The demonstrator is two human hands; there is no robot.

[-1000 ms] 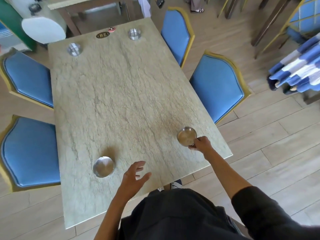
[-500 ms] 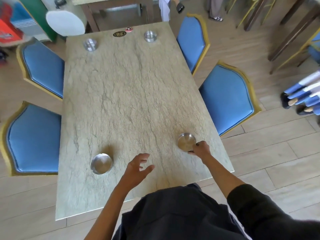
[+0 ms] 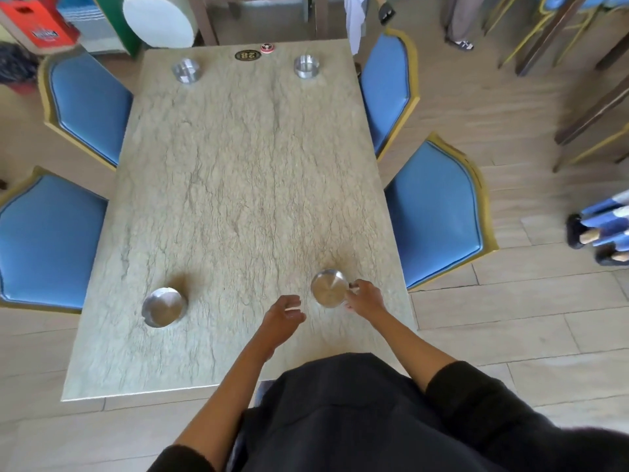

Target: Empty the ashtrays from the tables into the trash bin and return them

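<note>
right hand (image 3: 366,296) gripping near-right ashtray (image 3: 329,288) on table (image 3: 238,165), left hand (image 3: 284,313) loose & empty; looks mid-task, other 3 ashtrays sit untouched, bin not visible.

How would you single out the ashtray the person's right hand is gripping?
Start at the long beige stone-patterned table between the blue chairs. Four round steel ashtrays sit near its corners; take the near right ashtray. It alone is held at its rim by the right hand; the near left ashtray lies untouched.
</note>
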